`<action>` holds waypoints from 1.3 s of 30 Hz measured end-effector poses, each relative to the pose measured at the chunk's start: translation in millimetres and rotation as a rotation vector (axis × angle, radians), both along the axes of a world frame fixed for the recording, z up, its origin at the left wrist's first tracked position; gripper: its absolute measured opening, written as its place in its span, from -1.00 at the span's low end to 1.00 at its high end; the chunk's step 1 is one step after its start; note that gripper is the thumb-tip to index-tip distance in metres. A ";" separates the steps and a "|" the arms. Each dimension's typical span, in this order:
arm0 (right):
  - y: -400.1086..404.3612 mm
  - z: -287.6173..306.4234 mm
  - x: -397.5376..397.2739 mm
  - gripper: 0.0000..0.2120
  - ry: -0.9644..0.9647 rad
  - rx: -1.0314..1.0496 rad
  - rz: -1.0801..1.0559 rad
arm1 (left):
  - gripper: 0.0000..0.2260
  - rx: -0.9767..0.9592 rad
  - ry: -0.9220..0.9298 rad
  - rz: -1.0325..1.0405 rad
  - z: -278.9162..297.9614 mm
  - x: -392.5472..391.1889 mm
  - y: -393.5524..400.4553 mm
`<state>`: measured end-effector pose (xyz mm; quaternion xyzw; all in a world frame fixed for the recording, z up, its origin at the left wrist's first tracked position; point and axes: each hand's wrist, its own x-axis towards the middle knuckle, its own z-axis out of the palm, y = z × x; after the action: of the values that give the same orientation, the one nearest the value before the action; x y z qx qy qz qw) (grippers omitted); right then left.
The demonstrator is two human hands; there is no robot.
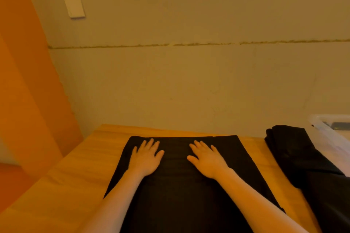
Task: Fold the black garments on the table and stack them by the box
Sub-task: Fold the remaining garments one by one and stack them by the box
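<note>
A black garment (178, 185) lies flat on the wooden table (62, 185), running from the far edge toward me. My left hand (145, 159) presses palm down on its far left part with fingers spread and straight. My right hand (206, 159) lies flat on its far right part in the same way. A second pile of black garments (295, 157) sits to the right, touching the clear plastic box (329, 130) at the far right edge of the view.
A beige wall (189, 81) stands directly behind the table's far edge. An orange panel (28, 81) runs down the left side. A white switch plate (74, 7) is on the wall.
</note>
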<state>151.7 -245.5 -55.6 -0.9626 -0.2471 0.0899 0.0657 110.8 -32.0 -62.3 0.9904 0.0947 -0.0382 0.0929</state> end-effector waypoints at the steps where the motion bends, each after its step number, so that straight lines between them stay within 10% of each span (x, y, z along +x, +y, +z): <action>1: -11.2 -2.1 9.9 -0.43 -0.008 0.006 -0.043 | -0.49 -0.002 -0.004 0.062 -2.7 3.1 16.1; 15: -60.9 3.5 27.9 -0.40 0.005 -0.037 -0.425 | -0.49 0.005 -0.007 0.242 -4.1 9.4 44.5; 24: 17.0 4.5 -97.3 -0.41 0.012 0.026 0.067 | -0.45 0.029 -0.015 0.018 0.0 -89.1 -47.7; 34: -105.8 8.1 -93.8 -0.42 0.014 0.002 -0.379 | -0.49 -0.023 0.036 0.204 3.1 -140.6 33.8; 39: -109.3 17.4 -130.0 -0.40 -0.049 0.287 -0.552 | -0.54 -0.274 -0.264 0.444 6.7 -167.9 36.3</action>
<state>21.6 -354.8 -38.2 -0.9761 0.0119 0.0097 0.2168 -57.1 4.3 -55.6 0.9200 0.2903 0.1001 0.2435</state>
